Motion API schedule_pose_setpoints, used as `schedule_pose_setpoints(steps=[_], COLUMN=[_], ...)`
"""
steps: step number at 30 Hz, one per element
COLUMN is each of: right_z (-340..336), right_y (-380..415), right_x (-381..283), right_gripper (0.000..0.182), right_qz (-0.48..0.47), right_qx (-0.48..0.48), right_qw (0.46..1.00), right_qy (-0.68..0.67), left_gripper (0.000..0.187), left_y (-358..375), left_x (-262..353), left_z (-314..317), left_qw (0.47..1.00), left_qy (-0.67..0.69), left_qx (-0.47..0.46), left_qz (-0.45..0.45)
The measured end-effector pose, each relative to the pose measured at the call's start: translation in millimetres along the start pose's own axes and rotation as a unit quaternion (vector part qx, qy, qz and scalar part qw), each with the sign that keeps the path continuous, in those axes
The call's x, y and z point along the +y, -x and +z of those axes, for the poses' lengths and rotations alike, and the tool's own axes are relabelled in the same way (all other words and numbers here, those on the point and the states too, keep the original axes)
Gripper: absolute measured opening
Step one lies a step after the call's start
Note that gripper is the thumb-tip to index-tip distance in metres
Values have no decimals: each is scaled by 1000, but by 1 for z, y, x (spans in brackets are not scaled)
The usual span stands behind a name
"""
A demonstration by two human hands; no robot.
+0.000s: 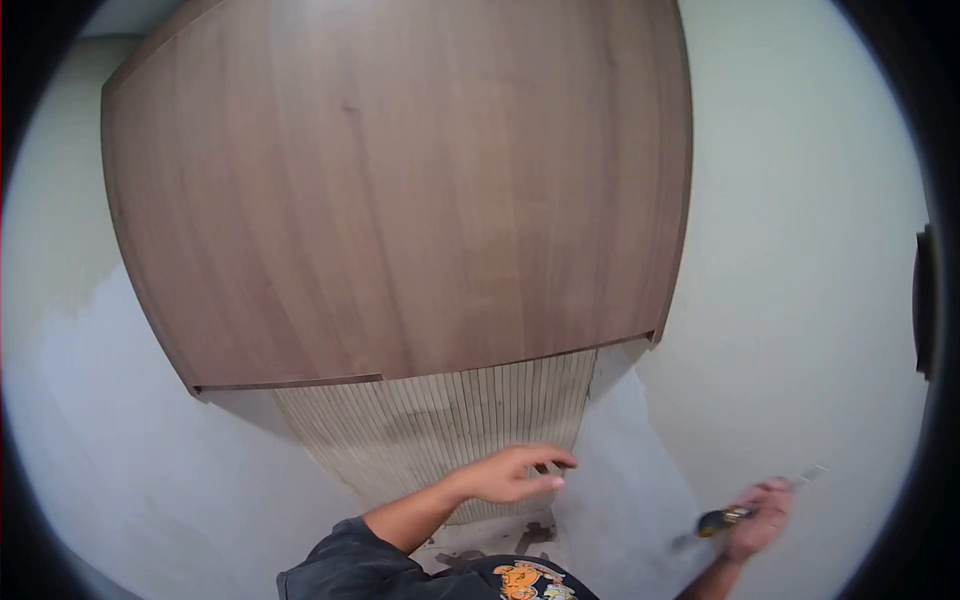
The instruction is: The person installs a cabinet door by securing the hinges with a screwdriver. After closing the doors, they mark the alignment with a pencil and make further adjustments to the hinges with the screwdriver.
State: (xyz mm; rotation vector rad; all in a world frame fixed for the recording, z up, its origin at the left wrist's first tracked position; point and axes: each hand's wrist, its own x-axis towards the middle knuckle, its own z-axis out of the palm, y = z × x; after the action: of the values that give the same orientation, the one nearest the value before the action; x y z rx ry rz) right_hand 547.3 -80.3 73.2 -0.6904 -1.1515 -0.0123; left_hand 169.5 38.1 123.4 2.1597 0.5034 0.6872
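Observation:
My left hand (512, 474) is held in front of the ribbed panel (440, 415), its fingers and thumb apart and nothing in it. Low at the right, my right hand (763, 515) is closed around a hand tool (713, 522) with a black and yellow handle. A short, flat, pale blade or tip (813, 473) sticks out past the fingers toward the right wall. Motion blur keeps me from telling the tool's exact kind. Above both hands hangs a large brown wood-grain panel (420, 200), touched by neither.
Pale walls stand on both sides, the left wall (100, 380) with white patches and the right wall (800, 250) plain. A dark object (923, 300) shows at the far right edge. Brown and light patches mark the floor (535, 537) below the ribbed panel.

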Motion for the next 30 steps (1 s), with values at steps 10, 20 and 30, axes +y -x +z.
schedule_pose_setpoints(steps=[10,20,30], right_z=[220,330,397], right_y=[77,74,74], right_x=[22,32,58], right_gripper=[17,29,19], right_qz=[294,397,563], right_qx=[-301,-428,-259], right_qw=[881,798,647], right_qy=[-213,-150,-445], left_gripper=[64,15,14], left_y=[35,137,168], left_x=[-50,-94,-92], left_z=[51,34,40], left_qw=[992,861,773], left_qy=[49,206,300], left_qx=[117,441,550], left_qz=[13,-145,-93])
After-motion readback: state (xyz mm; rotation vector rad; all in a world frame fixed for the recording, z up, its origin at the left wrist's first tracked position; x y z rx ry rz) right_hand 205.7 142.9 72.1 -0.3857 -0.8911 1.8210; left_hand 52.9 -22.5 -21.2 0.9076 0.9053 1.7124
